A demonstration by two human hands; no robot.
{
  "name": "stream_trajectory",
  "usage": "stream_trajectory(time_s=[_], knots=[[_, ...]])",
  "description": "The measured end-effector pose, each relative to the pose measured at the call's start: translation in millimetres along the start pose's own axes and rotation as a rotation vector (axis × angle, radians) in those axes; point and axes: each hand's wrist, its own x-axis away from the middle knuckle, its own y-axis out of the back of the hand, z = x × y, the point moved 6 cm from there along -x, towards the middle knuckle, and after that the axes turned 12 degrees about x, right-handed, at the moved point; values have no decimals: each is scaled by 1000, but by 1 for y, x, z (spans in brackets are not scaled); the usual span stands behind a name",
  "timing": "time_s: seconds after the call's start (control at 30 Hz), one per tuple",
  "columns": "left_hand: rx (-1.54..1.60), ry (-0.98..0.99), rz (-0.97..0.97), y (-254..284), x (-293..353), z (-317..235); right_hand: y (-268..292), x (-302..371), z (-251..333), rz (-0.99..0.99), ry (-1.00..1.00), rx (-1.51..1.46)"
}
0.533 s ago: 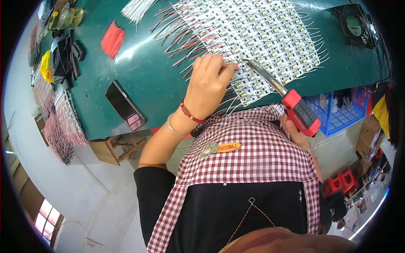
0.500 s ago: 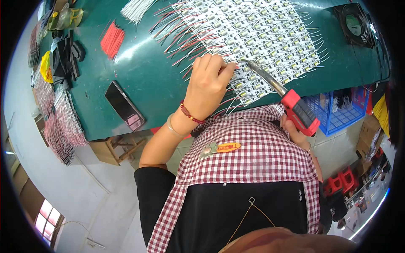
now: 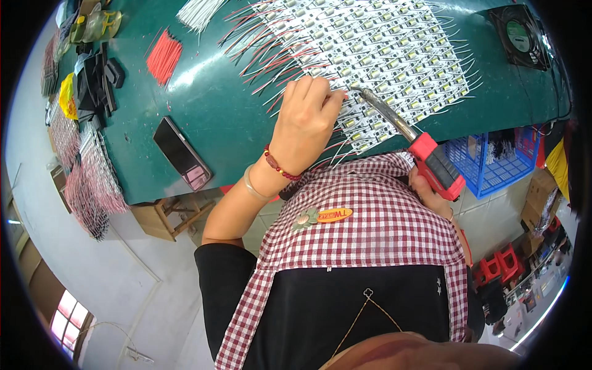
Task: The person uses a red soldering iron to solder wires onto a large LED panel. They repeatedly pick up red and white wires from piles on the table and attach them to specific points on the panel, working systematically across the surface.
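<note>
A sheet of white LED circuit boards point(image 3: 376, 61), in rows with red, white and black wire ends, lies on the green table. My left hand point(image 3: 308, 117) is closed in a pinch over its near left edge. A small red wire end point(image 3: 346, 97) shows at the fingertips; the rest of the wire is hidden. In my right hand point(image 3: 428, 192) is a soldering iron point(image 3: 425, 145) with a red and black handle, gripped from below. Its metal tip rests on or just above the boards, close to my left fingertips; contact cannot be made out.
A phone point(image 3: 182, 154) lies left of my arm. Bundles of red wires point(image 3: 164, 58) and white wires point(image 3: 200, 13) lie farther back. A black fan point(image 3: 519, 37) stands at the far right. Wired boards point(image 3: 92, 179) hang off the left edge; a blue crate point(image 3: 493, 163) is below right.
Both hands stay nearly in place. The iron's handle has dropped slightly, and its tip has shifted a little; my left fingers have moved only slightly.
</note>
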Motion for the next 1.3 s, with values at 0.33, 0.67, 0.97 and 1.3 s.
stream_trajectory(time_s=[0.33, 0.67, 0.97, 1.3], knots=[[-36, -21, 30, 2, -3, -1, -1, 0, -2, 19, -29, -49], [-52, -44, 77, -2, 1, 1, 0, -3, 1, 0, 7, 38], [-74, -46, 45, -1, -2, -1, 2, 9, -12, 6, -69, -162], [-3, -91, 1, 1, 3, -15, 12, 13, 0, -22, -55, -157]])
